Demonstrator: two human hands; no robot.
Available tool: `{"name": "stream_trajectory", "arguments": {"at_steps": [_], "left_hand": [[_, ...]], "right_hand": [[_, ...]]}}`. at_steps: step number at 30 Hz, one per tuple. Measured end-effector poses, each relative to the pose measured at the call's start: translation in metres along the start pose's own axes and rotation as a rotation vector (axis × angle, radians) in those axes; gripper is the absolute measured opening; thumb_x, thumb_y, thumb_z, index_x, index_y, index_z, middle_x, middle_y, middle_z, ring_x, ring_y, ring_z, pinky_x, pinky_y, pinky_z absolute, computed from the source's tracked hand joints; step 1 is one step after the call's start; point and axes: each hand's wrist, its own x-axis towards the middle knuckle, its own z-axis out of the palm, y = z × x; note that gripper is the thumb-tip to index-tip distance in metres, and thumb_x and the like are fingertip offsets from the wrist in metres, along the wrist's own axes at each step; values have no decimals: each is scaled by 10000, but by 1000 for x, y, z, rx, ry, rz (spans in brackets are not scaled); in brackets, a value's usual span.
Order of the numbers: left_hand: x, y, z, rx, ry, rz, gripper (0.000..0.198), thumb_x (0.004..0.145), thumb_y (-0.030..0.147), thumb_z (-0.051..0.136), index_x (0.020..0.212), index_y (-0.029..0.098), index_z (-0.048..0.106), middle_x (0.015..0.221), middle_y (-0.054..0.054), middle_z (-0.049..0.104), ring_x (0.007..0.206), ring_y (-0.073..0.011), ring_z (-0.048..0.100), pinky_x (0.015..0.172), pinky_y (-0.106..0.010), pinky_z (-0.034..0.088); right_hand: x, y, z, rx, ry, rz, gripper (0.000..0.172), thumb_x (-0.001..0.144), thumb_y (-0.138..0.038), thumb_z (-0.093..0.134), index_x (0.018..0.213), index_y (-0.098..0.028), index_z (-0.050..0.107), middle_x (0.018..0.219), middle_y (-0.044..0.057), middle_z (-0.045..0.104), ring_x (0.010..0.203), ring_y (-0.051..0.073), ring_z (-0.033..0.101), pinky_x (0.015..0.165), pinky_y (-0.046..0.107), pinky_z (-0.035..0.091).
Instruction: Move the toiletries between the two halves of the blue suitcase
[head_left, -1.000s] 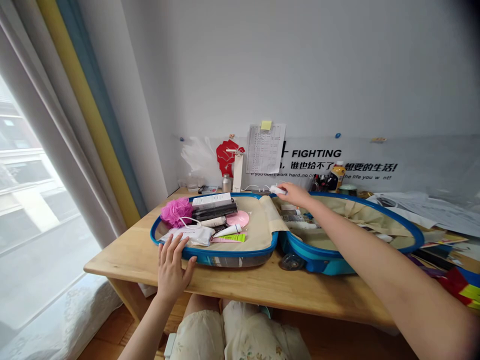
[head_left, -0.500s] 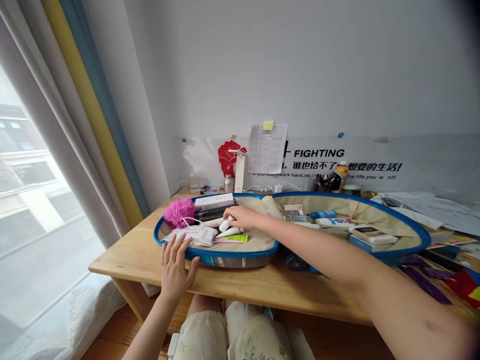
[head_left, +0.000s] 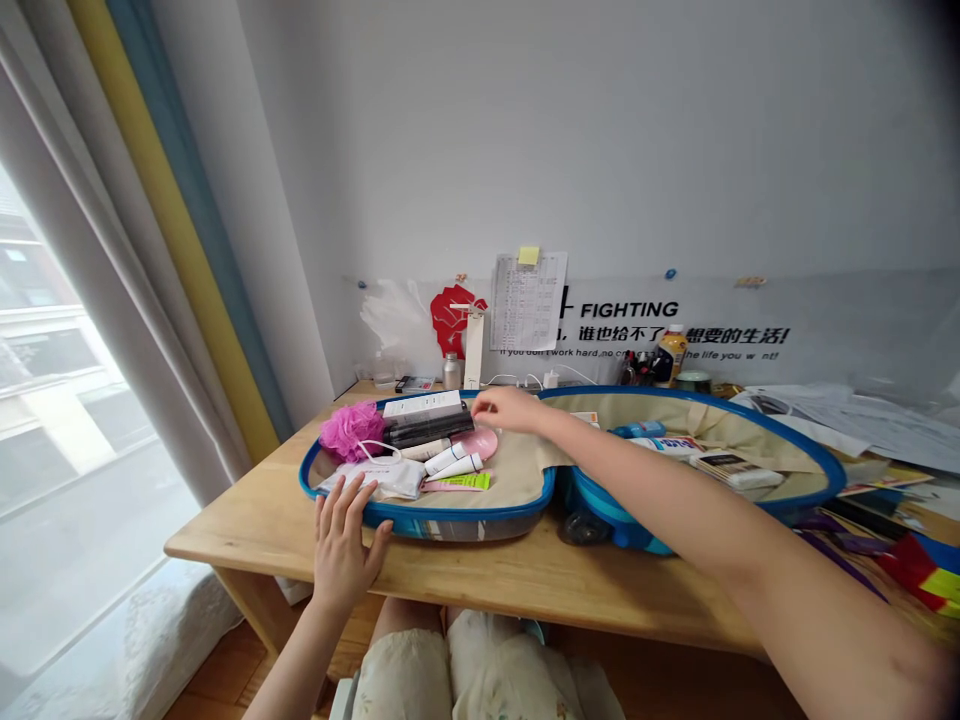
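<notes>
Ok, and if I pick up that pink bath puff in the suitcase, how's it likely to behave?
The pink bath puff looks like bunched, ruffled mesh, so it would probably squash and spring rather than stay stiff. That airy bulk suggests it's light for its size. The white cord looping beside it might trail along, if attached.

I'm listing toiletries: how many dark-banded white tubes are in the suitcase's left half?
2: the farther white tube by the beige tube, and the nearer white tube by the green-pink item. More may be hidden.

Two white tubes (head_left: 445, 459) side by side, inside suitcase (head_left: 457, 511)
</notes>
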Motion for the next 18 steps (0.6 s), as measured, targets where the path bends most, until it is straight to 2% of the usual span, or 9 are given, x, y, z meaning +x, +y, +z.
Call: {"name": "stream_trajectory", "arguments": {"at_steps": [4,7,9,12,18], "left_hand": [[-1,0,0,1,-6,1,531,953,362,493,1462,230,417,1437,-136,532,1463,-303,329,1218,-504,180],[-1,0,0,-3,-1,-4,530,955,353,493,1465,235,414,1438,-131,533,1462,-299,333,1218,-501,181],[-1,0,0,-3,3,-4,532,954,357,494,1466,237,414,1441,-129,531,1463,-301,333,1219,-504,182],[-1,0,0,-1,4,7,533,955,355,495,1466,231,409,1449,-135,520,1466,-300,327,1219,-504,183],[-1,1,-1,-4,-3,-13,528,954,360,490,1461,233,416,1446,-130,527,1469,-303,321,1218,-510,187]], "right_hand": [[-14,62,-33,-85,100,223,331,976,-364,437,1119,-196,683,1041,64,723,909,162,644,788,282,480],[-33,111,-39,-170,42,366,321,962,-422,515,1113,-177,655,1094,74,683,946,165,634,844,350,525],[-46,138,-34,-224,-38,432,321,944,-430,563,1138,-184,634,1159,72,651,988,164,628,881,384,542],[-59,164,-18,-292,-126,479,334,940,-404,576,1198,-195,613,1255,87,613,1074,185,611,930,416,537],[-58,187,9,-322,-173,469,363,937,-408,581,1229,-192,599,1269,90,606,1089,194,609,933,427,537]]}}
